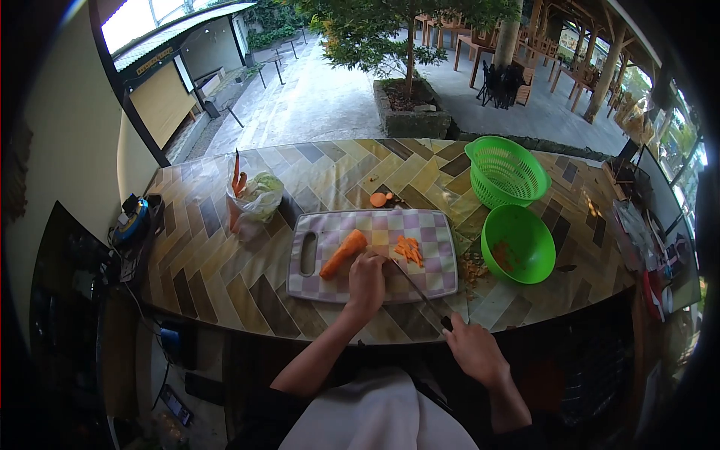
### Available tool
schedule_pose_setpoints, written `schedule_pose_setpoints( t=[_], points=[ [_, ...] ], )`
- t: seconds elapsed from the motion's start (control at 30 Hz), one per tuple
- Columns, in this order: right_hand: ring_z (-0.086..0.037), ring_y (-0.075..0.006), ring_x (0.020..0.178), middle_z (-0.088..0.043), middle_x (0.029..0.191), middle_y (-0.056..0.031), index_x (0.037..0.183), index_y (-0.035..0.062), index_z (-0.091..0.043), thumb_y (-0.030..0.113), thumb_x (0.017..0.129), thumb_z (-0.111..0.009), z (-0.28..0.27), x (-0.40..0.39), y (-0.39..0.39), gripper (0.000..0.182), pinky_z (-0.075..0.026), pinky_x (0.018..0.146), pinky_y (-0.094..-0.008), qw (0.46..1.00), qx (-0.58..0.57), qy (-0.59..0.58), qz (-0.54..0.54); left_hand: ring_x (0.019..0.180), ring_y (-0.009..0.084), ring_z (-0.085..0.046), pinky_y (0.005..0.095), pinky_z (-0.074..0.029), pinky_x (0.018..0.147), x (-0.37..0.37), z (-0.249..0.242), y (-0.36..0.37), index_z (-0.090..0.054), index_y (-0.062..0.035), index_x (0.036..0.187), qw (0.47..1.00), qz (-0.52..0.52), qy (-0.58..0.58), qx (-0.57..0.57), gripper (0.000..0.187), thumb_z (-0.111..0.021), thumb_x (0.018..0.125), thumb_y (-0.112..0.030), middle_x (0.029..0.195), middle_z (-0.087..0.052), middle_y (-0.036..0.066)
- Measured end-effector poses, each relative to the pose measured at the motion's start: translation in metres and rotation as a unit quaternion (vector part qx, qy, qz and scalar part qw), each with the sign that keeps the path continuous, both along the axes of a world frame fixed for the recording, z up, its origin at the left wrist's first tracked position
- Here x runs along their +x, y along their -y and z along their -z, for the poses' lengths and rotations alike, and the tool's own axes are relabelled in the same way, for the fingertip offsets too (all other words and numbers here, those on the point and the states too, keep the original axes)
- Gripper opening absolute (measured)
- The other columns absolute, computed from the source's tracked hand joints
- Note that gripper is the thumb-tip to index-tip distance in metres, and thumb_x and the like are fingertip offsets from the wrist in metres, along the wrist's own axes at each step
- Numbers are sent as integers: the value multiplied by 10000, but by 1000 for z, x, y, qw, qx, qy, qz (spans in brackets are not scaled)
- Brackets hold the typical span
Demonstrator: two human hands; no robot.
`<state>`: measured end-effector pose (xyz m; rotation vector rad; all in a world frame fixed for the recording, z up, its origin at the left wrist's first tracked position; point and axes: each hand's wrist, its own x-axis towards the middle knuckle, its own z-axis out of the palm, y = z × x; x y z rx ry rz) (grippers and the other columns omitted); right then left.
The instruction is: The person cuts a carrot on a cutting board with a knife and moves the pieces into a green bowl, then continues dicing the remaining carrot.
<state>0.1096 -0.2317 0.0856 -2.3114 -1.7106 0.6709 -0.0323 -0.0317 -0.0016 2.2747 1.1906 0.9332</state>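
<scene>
A checkered cutting board lies in front of me on the table. My right hand grips the dark handle of a knife, whose blade slants up and left across the board. Beside the blade's tip, my left hand presses down on the board with bent fingers; what lies under them is hidden. A peeled carrot with one end cut off rests just left of that hand. To the right of the fingers is a small pile of carrot strips.
Right of the board stand a green bowl with orange bits inside and a green colander. Carrot scraps lie beside the bowl. A plastic bag of vegetables sits at the left. Carrot end pieces lie behind the board.
</scene>
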Motion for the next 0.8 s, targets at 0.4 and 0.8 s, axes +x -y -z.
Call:
schedule_pose_setpoints(
  t=[0.4,0.8],
  points=[
    [-617,-494,787,-640,768,-268,1020,5,-455,262,1002,-509,11,-5,0,264,-469,690,-584,999,-3,-46,19,945,319,-628,420,-502,843,-5,-1,-3,-735,-26,895,999,-23,0,42,215,-614,728,34,919,-696,113],
    [-636,-475,782,-655,772,-256,1031,11,-460,259,1005,-497,3,-4,-6,253,-488,705,-567,998,-7,-53,16,986,339,-603,417,-503,879,-8,-1,2,-723,16,981,1000,-2,7,13,294,-579,732,80,970,-673,164]
  ],
)
